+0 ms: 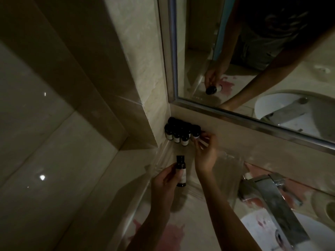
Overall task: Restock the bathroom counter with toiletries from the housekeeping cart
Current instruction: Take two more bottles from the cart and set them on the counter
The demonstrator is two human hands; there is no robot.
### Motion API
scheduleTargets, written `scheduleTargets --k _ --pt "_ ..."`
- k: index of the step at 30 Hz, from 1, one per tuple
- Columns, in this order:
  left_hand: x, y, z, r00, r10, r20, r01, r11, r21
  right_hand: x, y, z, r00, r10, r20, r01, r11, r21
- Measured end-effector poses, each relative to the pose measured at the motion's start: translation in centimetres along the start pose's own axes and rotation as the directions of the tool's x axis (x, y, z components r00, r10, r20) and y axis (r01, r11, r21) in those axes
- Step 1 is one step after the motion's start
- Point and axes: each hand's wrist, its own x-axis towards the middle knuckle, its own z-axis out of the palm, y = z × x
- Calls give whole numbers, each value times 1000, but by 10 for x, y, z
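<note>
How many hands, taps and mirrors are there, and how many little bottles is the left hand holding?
Hands: 2, the left hand and the right hand
Tap: 1
Mirror: 1
Bottle in the left hand: 1
Total: 5
The corner bottles are too dark and crowded to count.

The wall tiles [41, 142] are glossy, mirroring light spots. The table [190, 205] is smooth pale stone, pink-blotched. The tap [275, 201] and mirror frame [253, 121] are shiny metal. The bottle [181, 164] is dark, glossy, with a matt pale label.
</note>
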Motion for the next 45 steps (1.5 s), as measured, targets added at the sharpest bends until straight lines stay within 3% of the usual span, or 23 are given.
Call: scheduleTargets --k 8,12,16,20,25,38,45 --pt "-7 6 1 1000 2 -12 -2 1000 -6 3 7 0 995 -95 18 97 984 -148" --pt "-8 8 1 1000 17 -14 -17 1000 -6 -4 3 -10 998 -68 11 69 979 -192" --pt "-13 14 2 999 32 -14 -33 999 -31 -23 -15 -25 998 30 63 -26 998 -65" --pt "-17 22 1 998 63 3 -63 997 -42 -55 -42 -47 944 163 286 -188 980 63" --pt "-26 29 -2 996 89 23 -88 995 -37 -83 -72 -68 877 171 450 -266 951 157" --pt "-45 30 -17 988 130 77 -135 989 58 -101 -106 -92 770 179 612 -294 951 92" --pt "-44 29 -15 995 88 53 -86 996 -36 -98 -102 -98 741 161 652 -328 934 142"
